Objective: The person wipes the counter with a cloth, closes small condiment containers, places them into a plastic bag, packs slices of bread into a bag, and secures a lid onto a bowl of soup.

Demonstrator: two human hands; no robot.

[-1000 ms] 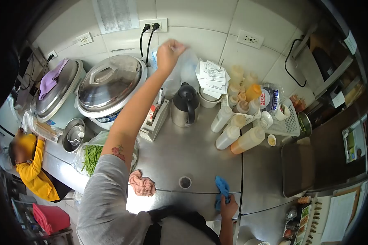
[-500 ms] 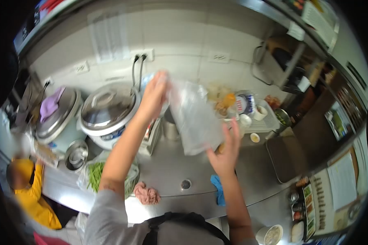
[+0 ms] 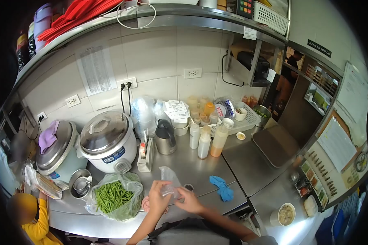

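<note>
A small clear plastic bag is held between my two hands over the steel counter's front part. My left hand pinches its left side, and my right hand closes on its lower right edge. Just left of them lies a large plastic bag of green beans. A pink cloth is partly hidden behind my left hand. To the right, a blue cloth rests crumpled on the counter.
Behind stand a rice cooker, a steel jug and squeeze bottles. A brown tray and a tub are at right. A co-worker in yellow is at far left. A shelf runs overhead.
My left hand has come down from the wall side with the clear bag, and my right hand, earlier on the blue cloth, now holds the bag too. The view has tilted up.
</note>
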